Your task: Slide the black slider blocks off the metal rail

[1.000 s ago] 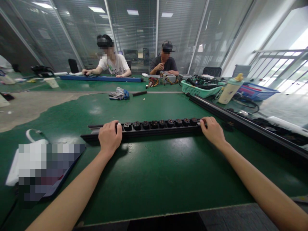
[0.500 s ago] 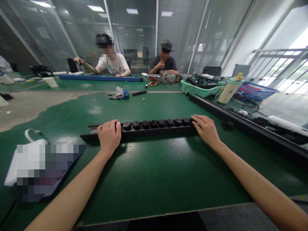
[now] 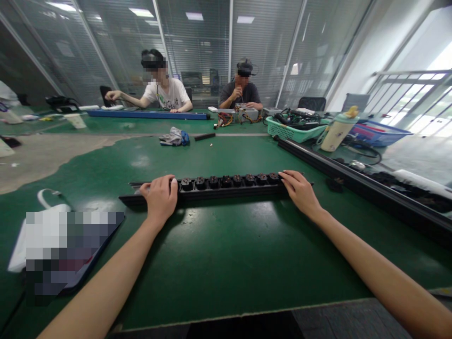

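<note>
A long black strip (image 3: 229,192) with several round socket modules (image 3: 213,182) in its channel lies crosswise on the green table (image 3: 226,263). Near the strip's left end, my left hand (image 3: 160,197) is wrapped over it, thumb along the top edge. At the right end of the row of modules, my right hand (image 3: 297,189) grips the strip, fingertips beside the last module. The strip's left tip sticks out past my left hand. My palms hide the parts beneath them.
A long black rail (image 3: 353,181) runs diagonally at the right, near a green basket (image 3: 296,133) and a cream bottle (image 3: 339,132). Grey gloves (image 3: 174,136) lie beyond the strip. Two people sit across, behind a blue bar (image 3: 148,114). A blurred-out item (image 3: 70,249) lies left.
My right hand has shifted slightly left and down, and the strip's end shows beyond it. My left hand's fingers have moved a little. Across the table, one person's raised hand has lowered slightly.
</note>
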### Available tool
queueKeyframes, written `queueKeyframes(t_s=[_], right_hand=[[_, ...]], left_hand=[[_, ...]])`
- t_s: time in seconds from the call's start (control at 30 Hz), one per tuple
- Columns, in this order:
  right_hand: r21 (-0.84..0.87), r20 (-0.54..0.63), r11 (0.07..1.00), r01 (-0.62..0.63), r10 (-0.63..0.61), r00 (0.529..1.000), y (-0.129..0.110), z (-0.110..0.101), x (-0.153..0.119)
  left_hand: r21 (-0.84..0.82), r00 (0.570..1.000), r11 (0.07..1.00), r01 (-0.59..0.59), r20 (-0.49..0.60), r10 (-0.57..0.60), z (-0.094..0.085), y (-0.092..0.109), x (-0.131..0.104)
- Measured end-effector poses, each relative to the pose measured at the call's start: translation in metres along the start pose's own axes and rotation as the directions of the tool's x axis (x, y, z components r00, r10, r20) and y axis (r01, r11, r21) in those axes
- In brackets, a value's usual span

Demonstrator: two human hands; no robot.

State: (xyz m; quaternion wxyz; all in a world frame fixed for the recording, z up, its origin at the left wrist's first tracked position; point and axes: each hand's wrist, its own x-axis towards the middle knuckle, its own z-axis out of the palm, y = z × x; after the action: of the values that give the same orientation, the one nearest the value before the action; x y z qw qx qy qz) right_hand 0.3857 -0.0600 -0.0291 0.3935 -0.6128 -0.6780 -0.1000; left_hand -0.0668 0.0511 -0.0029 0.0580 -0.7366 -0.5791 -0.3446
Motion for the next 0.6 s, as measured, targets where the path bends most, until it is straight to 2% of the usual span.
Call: queueKeyframes(t_s=[0.23, 0.6], right_hand=[[0.006, -0.011, 1.000, -0.011, 0.011, 1.000, -0.0002, 0.0016, -0.0012], [0.020, -0.018, 1.000, -0.016, 0.017, 1.000, 0.0034, 0.0026, -0.0013]], left_hand=[[0.016, 0.999, 0.999, -0.034, -0.001, 0.034, 0.0043, -0.0043, 0.0007], [0.009, 1.000, 1.000, -0.011, -0.012, 0.011, 0.0032, 0.0003, -0.0005]])
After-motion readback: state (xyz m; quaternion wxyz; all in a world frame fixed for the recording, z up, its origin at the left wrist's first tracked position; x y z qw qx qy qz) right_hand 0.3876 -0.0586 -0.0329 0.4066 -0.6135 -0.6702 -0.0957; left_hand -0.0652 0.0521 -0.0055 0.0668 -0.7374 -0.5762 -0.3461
